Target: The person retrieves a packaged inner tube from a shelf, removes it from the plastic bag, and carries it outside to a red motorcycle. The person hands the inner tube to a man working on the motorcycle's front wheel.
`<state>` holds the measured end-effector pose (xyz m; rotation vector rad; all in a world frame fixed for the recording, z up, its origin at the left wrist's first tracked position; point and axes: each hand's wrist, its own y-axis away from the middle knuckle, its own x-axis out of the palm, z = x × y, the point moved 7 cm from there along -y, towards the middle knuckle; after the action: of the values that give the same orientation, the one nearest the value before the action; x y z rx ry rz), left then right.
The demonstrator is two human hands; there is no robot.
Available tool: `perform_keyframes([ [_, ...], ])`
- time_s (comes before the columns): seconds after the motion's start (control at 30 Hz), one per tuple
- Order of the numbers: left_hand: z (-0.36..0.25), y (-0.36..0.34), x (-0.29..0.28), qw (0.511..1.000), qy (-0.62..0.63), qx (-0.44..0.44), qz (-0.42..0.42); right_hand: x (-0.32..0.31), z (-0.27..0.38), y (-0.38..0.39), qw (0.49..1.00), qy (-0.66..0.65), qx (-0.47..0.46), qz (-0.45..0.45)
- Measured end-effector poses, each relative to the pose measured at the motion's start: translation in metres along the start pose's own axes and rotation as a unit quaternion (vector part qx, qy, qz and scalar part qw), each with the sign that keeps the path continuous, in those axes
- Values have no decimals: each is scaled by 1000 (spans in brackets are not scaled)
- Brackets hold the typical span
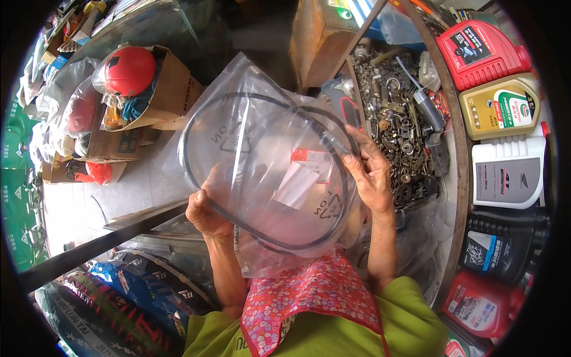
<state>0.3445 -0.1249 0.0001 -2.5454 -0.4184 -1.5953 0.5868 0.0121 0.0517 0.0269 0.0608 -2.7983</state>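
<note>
A clear plastic bag (253, 172) is held up in front of my chest. Inside it lies a black cable (270, 244) coiled into a wide loop, along with a red-and-white paper label (296, 185). On the lower left side, my left hand (208, 215) is closed on the bag's edge beside the loop, its fingers partly behind the plastic. At the upper right, my right hand (372, 172) pinches the bag between thumb and fingers, close to a metallic end fitting on the cable.
Beyond a metal frame bar (443, 65) at right, a tray of assorted metal parts (386, 137) sits near several oil jugs (505, 172). At upper left a red helmet (129, 71) rests on a cardboard box (169, 89). Wrapped tires (89, 315) fill the lower left, near a dark bar (107, 244).
</note>
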Motion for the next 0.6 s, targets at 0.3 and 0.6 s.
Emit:
perform_keyframes([
  [0.3, -1, 1, 10, 977, -149, -34, -151, -7, -23, 2, 992, 35, 81, 86],
  [0.6, 3, 1, 15, 980, -145, -63, -120, 6, -3, -30, 984, -7, 114, 134],
])
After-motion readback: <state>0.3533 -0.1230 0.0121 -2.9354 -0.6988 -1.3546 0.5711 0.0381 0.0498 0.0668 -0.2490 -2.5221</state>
